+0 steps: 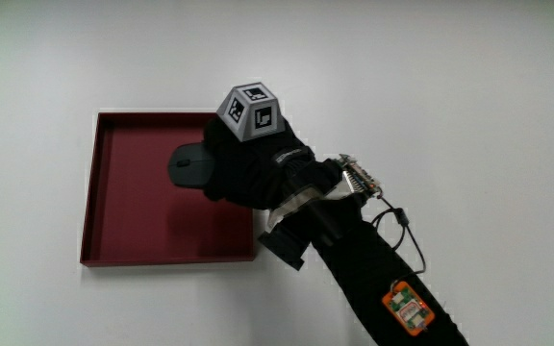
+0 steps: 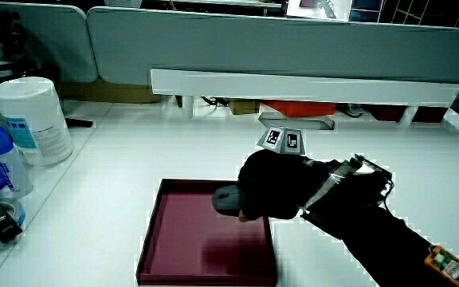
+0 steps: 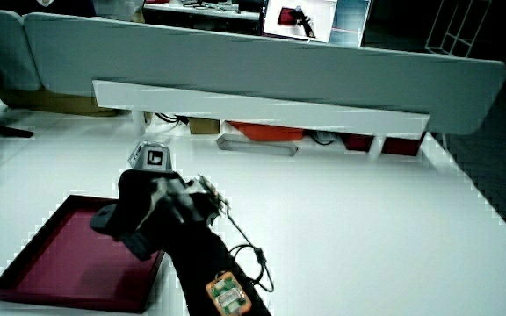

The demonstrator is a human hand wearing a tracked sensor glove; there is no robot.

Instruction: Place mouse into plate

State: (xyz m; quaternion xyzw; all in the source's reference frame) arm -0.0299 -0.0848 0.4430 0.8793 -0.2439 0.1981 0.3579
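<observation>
White table (image 1: 469, 86) bears a red plate (image 1: 123, 240); over it, the hands (image 1: 248, 163) clasp a mouse (image 1: 188, 165).

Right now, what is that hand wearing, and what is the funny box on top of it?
The hand wears a black glove. On its back sits a small grey cube with black-and-white square patterns. The forearm has a black sleeve, a thin black cable looping beside it, and a small orange tag with a white and green label.
</observation>
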